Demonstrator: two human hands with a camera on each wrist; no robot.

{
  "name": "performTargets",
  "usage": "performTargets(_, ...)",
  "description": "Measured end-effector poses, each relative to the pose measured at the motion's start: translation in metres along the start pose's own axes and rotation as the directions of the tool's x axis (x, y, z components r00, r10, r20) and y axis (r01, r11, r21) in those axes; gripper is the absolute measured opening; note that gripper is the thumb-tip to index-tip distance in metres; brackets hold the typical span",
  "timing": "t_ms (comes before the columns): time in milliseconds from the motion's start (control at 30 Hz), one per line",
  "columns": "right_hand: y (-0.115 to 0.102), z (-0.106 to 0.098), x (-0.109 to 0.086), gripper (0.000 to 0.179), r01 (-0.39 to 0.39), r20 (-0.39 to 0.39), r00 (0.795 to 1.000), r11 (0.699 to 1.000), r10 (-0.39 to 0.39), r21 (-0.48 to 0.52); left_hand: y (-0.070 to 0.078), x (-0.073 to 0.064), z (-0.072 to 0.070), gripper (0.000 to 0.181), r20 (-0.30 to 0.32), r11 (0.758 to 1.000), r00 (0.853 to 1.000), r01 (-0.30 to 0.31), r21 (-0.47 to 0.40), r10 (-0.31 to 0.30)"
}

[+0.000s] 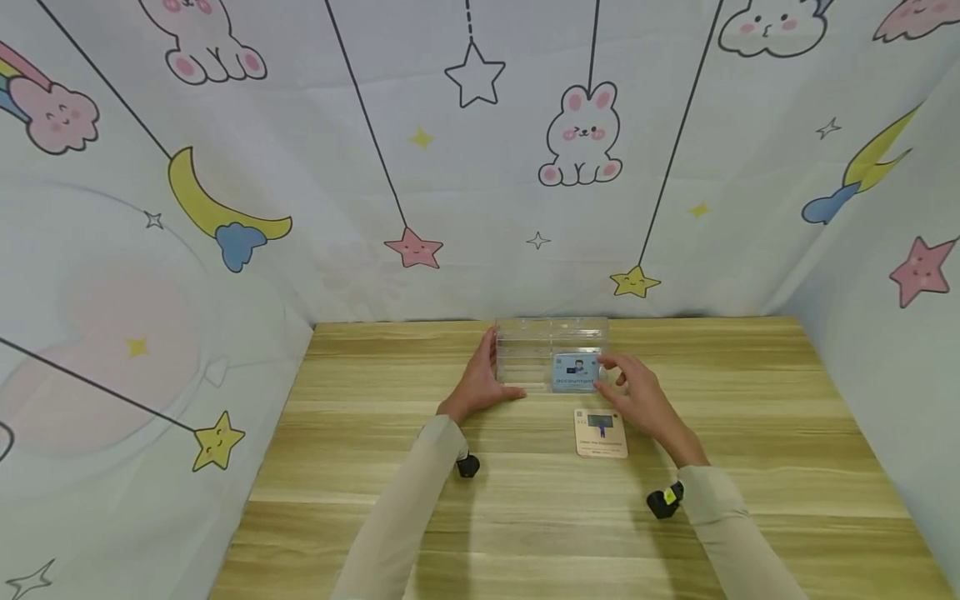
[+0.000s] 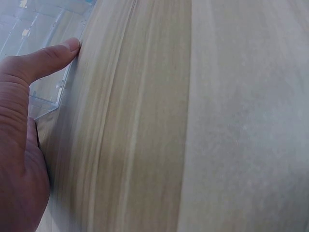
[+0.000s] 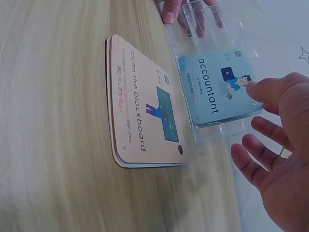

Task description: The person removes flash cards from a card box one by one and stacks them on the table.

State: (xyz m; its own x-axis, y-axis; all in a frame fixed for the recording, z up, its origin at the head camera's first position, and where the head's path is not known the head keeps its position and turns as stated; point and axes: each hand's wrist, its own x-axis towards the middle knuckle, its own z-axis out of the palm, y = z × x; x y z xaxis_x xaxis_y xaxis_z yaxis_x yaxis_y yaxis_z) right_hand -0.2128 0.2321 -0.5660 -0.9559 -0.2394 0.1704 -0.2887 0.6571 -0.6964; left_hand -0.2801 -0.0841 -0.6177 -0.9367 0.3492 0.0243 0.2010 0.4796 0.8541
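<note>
A clear plastic box with several compartments stands at the back of the table. My left hand holds its left end, the thumb along the front edge and the other fingers round the side. A blue stack of cards, its top one reading "accountant", sits in the front right compartment. At the stack's right side is my right hand, one fingertip against the top card and the other fingers loosely spread. In front of the box lies a peach stack of cards marked "clean the blackboard".
The wood-grain table runs back to a white cloth printed with rabbits, stars and clouds. More of this cloth hangs at both sides. A small black camera sits at the right wrist, another at the left.
</note>
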Motion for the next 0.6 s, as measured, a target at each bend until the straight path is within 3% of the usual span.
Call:
performTargets(333,0.002,0.008,0.001,0.037,-0.023,-0.020,0.999,0.984,0.027,0.178,-0.001,0.000,0.000,0.136,0.002,1.000,1.000,0.010,0.010,-0.010)
performTargets(600,0.000,0.014,0.007,0.026,0.013,-0.016,1.000,0.982,-0.010,0.190,0.001,0.001,0.000,0.136,-0.005,1.000,1.000,-0.005,-0.013,0.005)
